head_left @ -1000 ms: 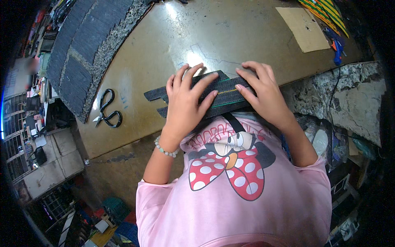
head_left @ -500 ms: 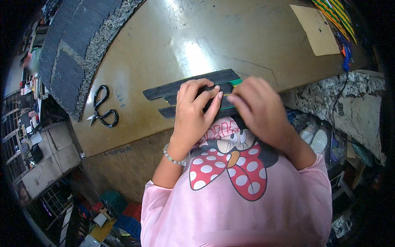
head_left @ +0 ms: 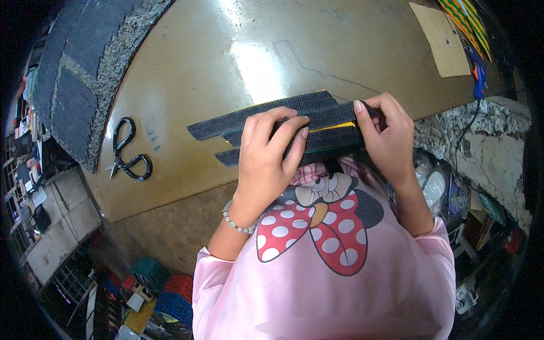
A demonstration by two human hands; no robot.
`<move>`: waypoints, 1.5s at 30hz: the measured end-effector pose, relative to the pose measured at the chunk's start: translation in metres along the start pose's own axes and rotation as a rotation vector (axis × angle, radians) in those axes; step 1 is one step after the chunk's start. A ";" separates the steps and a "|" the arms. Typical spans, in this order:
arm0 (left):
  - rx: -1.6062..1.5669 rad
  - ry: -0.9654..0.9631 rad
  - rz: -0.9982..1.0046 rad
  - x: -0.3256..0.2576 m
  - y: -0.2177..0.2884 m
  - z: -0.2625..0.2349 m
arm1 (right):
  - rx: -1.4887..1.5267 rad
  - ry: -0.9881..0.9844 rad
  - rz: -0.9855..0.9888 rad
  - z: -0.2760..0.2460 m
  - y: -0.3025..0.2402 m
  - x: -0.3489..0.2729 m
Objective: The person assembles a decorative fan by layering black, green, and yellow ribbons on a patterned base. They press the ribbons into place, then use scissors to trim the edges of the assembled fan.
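Right up against the person's pink printed T-shirt (head_left: 328, 283), black woven strips edged with yellow (head_left: 326, 116) lie across the near edge of the worktop, just beyond the belly, their staggered ends pointing left; the left hand (head_left: 272, 147), pale beaded bracelet (head_left: 239, 224) at its wrist, rests on them with fingers bent and a little apart, thumb close to the index fingertip; whether these pinch anything I cannot tell; the right hand (head_left: 388, 136) grips the strips' right end between its thumb and curled fingers.

Off to the left, a stretch of glossy brown tabletop (head_left: 175, 85) separates the strips from black-handled metal scissors (head_left: 129, 152), which lie with handles spread; more room opens beyond the hands, up to a tan cardboard sheet (head_left: 445, 45) and a blue pistol-shaped tool (head_left: 479, 79) near the right edge; a stack of dark grey ragged-edged pieces (head_left: 71, 71) borders the left.

Lower down, beside the right elbow, translucent plastic bags (head_left: 422, 168) hold something pale; away at left sit green (head_left: 150, 275), red (head_left: 180, 287) and blue plastic crates (head_left: 177, 307), contents too small to make out.
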State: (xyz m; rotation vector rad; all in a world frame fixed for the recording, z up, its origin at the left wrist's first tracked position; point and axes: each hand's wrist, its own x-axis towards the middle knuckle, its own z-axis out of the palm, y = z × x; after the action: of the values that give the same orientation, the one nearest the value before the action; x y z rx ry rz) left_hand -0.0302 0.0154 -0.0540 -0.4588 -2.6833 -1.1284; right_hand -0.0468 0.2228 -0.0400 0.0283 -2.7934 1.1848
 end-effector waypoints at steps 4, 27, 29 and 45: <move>0.025 -0.007 -0.004 0.000 0.001 0.000 | 0.021 0.000 -0.043 0.002 0.002 -0.002; 0.343 -0.153 0.087 -0.005 0.013 -0.001 | -0.010 -0.006 -0.088 0.003 0.008 -0.005; 0.347 -0.173 0.090 -0.003 0.016 -0.002 | 0.018 -0.035 -0.031 0.001 0.008 -0.006; 0.571 -0.295 0.203 -0.001 0.034 0.001 | 0.023 -0.059 0.002 -0.006 0.005 -0.003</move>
State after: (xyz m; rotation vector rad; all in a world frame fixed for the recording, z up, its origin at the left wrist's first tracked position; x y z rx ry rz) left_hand -0.0174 0.0389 -0.0325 -0.8093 -2.9395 -0.2248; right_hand -0.0431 0.2302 -0.0400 0.0631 -2.8310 1.2357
